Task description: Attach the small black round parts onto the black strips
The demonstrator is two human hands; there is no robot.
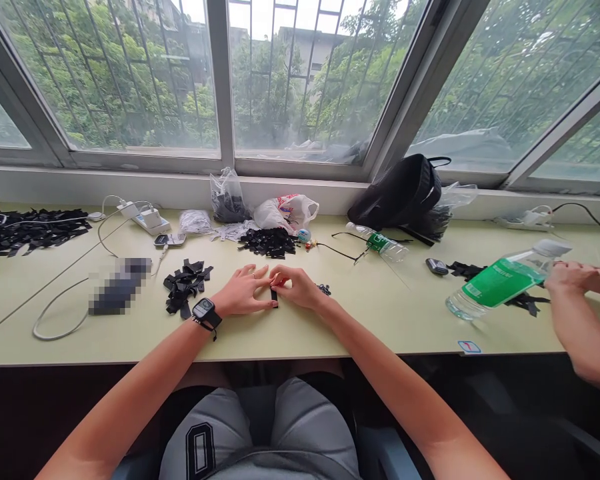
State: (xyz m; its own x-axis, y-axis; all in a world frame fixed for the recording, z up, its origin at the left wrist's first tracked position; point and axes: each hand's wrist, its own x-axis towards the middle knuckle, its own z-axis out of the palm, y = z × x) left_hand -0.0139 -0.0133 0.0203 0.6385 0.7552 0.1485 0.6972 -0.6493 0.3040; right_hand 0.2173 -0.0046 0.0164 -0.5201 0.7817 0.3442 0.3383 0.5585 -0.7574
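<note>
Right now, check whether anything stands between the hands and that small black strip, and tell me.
Nothing visible stands in the way: the small black strip sits right at the fingertips of the left hand and the right hand.

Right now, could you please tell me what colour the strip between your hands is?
The strip is black, and it shows best in the head view.

Pixelated obj (120, 287) on desk was unreadable. Black strip (274, 298) was partly hidden behind R hand (296, 287), shape unclear. Tiny item (324, 289) nearby was too small to tell. Co-worker's hand (585, 279) was cut off by R edge.
</note>
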